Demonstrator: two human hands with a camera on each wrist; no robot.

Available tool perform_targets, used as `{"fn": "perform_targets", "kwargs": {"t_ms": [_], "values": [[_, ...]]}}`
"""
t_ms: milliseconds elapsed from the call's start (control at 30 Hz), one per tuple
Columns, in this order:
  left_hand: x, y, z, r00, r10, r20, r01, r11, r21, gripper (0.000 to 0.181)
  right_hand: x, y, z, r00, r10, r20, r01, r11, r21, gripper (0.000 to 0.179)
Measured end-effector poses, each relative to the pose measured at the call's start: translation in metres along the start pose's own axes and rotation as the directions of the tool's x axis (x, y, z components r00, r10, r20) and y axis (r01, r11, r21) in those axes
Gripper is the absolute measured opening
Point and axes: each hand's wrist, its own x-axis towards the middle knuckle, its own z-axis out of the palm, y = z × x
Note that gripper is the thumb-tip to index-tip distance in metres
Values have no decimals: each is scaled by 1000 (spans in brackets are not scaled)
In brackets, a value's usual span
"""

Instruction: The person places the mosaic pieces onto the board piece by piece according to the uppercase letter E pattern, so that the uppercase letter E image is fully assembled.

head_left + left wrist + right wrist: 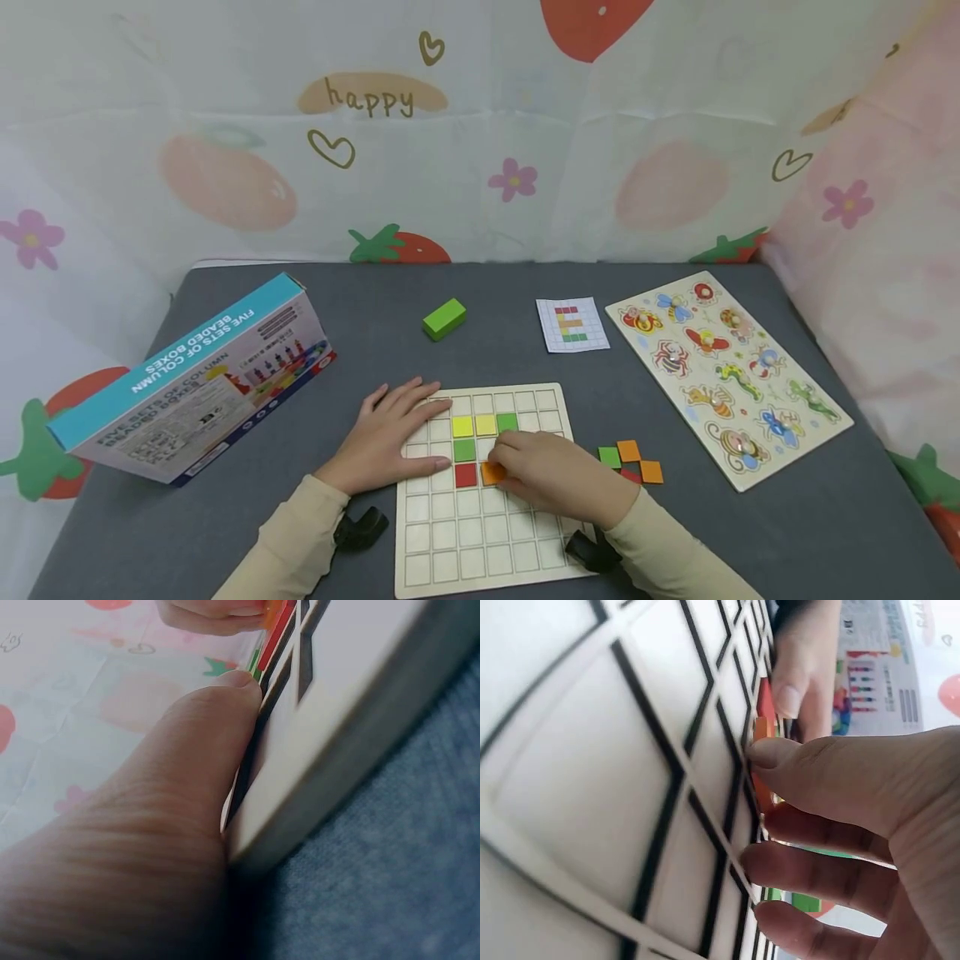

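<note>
- In the head view, the left hand (393, 442) lay across the left edge of a pale grid board (472, 560), fingers outstretched and holding nothing, the thumb well apart from them.
- The right hand (558, 479) pinched an orange tile (492, 474) at a square just right of a red tile (466, 475).
- Above the red one sat a green tile (464, 451), and above that ran a row of two yellow tiles (462, 427) and a second green tile (507, 422) (right by the knuckles).
- Some loose tiles (652, 472), orange, green and red, lay just beyond the board's right side.
- Farther off on the dark table (495, 350) were a tilted box (187, 400), a green block (444, 320), a patterned card (573, 325) and an insect puzzle (731, 383).
- In the left wrist view, the left thumb lay along the board; I couldn't make out its other fingers.
- In the right wrist view, thumb and forefinger closed narrowly on the orange tile; whether it sat fully down I couldn't tell.
</note>
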Motion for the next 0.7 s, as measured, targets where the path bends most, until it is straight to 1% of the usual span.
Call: {"fn": "perform_targets", "kwargs": {"t_ms": [300,700], "values": [[0,-1,-1,1000,0,1,0,1000,-1,77,4,0,2,999,-39,-37,39,999,-24,20],[0,-1,0,1000,-6,-1,6,1000,5,77,6,1,3,998,-52,-43,51,998,-36,20]]}}
